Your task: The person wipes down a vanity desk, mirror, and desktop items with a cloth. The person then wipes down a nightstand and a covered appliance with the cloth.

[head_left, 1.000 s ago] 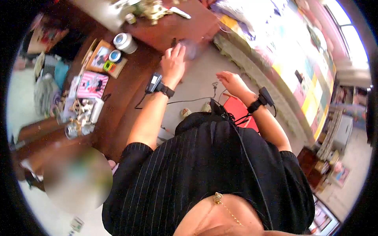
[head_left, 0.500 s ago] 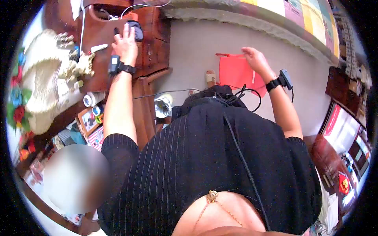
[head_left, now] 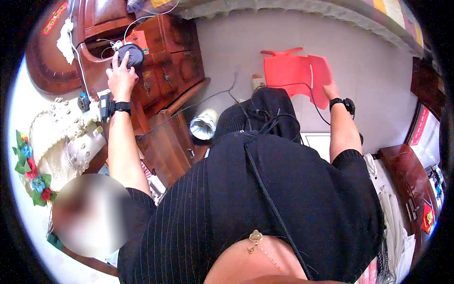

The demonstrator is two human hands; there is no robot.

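My left hand (head_left: 121,80) lies over the edge of a dark grey, soft-looking round item (head_left: 132,56) on the wooden desk. Its fingers are stretched out and apart, resting on the item. Its exact kind I cannot make out. On the other side, my right hand (head_left: 332,91) is at the right edge of a red plastic chair (head_left: 294,75) standing on the floor, with the fingers closed round that edge and partly hidden. Both wrists carry black bands with small devices.
Drawers (head_left: 177,71) run down the desk's front. A bin with a liner (head_left: 204,124) stands on the floor near my legs. Dark cables (head_left: 198,100) cross in front of me. A bed with a frilled cover (head_left: 283,5) lies beyond, and a white cord (head_left: 78,52) hangs over the desk.
My right hand has moved from above the chair to its right edge and closed there. The view has shifted. My left hand stays on the dark grey item.
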